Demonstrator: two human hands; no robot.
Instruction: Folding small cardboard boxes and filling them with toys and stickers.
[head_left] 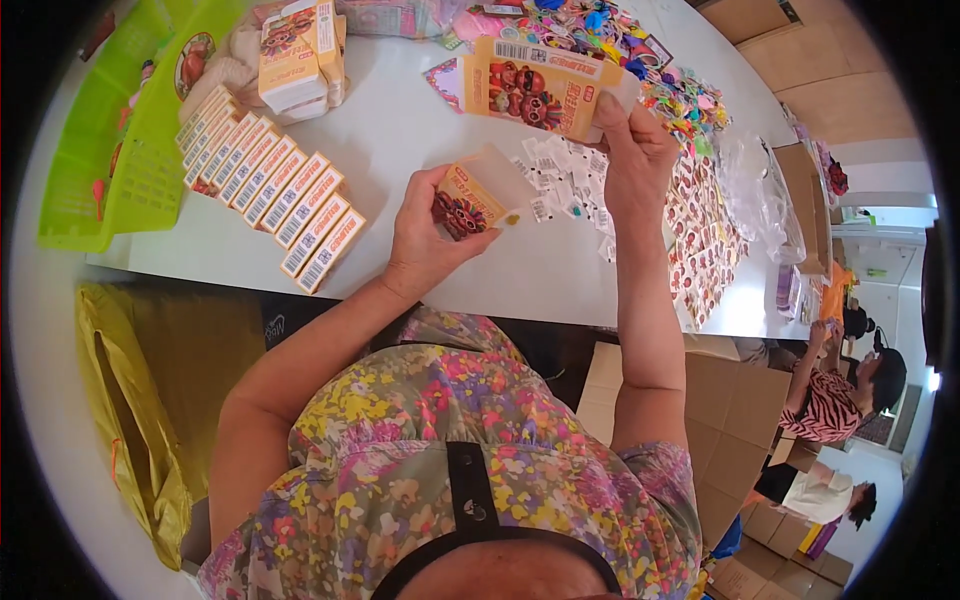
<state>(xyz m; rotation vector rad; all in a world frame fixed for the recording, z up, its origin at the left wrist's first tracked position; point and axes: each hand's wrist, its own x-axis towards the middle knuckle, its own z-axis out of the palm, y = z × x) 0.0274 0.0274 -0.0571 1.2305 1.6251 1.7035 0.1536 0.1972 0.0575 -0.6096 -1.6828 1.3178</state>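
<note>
Above the white table [400, 120], my left hand [415, 235] is closed around a small orange carton [463, 205] with a cartoon figure on it. The white inner side of one flap shows at its upper right. Higher up and to the right, my right hand [635, 145] pinches the right end of a flat yellow-orange carton [535, 90] printed with cartoon figures. A patterned pointed piece [445, 85] shows at its left end. Beneath and between my hands lie several small white printed slips [568, 180], and a tiny yellowish item [513, 218] is by the left carton.
A slanted row of closed cartons [270, 190] stands at left, near a bright green basket [110, 190]. Stacked cartons [290, 60] sit behind. Colourful trinkets [600, 30] spread at the back; stickers [705, 220] and clear plastic bags [755, 190] lie right. Two people [835, 395] are farther right.
</note>
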